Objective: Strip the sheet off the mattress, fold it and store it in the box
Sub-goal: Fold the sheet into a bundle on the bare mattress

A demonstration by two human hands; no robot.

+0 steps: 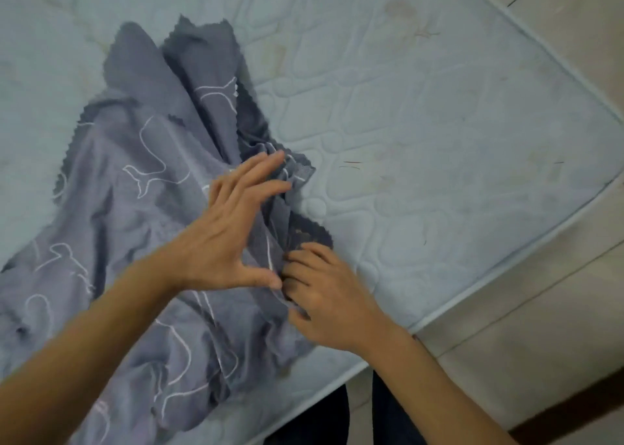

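A grey sheet [135, 208] with white whale outlines lies crumpled on the pale blue quilted mattress [439, 123]. It covers the left and lower part of the mattress, and its zigzag edges show at the top and right. My left hand [233, 232] rests flat on the bunched cloth, fingers spread and pointing up-right. Just below it, my right hand [324, 296] pinches a fold of the sheet near its right edge, fingers curled into the fabric. No box is in view.
The mattress lies on a light tiled floor [557, 326], with its near edge running diagonally from lower left to right. My dark trouser legs [337, 421] stand at that edge. A dark brown object [580, 411] sits at the bottom right corner.
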